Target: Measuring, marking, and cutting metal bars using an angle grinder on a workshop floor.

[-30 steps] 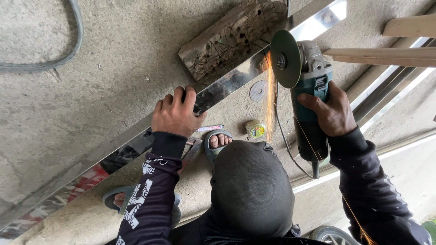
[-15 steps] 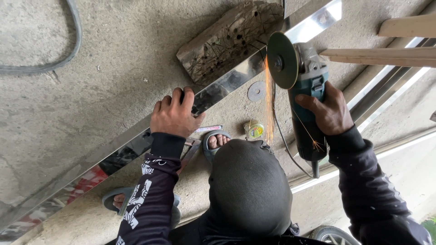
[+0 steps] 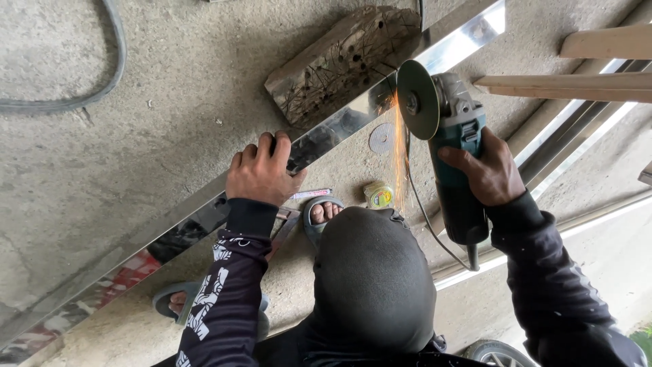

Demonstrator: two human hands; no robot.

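A long shiny steel strip (image 3: 339, 129) runs diagonally across the concrete floor, propped on a worn wooden block (image 3: 339, 61). My left hand (image 3: 261, 173) presses down on the strip, fingers curled over its far edge. My right hand (image 3: 485, 170) grips the teal body of an angle grinder (image 3: 448, 136). Its disc (image 3: 415, 98) meets the strip beside the block, and orange sparks (image 3: 399, 156) stream down toward me. My hooded head (image 3: 373, 278) fills the lower middle.
A spare cutting disc (image 3: 382, 138) and a small yellow tape measure (image 3: 380, 196) lie on the floor by my sandalled foot (image 3: 324, 212). Wooden battens (image 3: 577, 68) and metal rails (image 3: 577, 129) lie at right. A grey hose (image 3: 102, 75) curves at upper left.
The grinder has shifted slightly left along the strip while the sparks continue. My left hand stays pressed on the strip.
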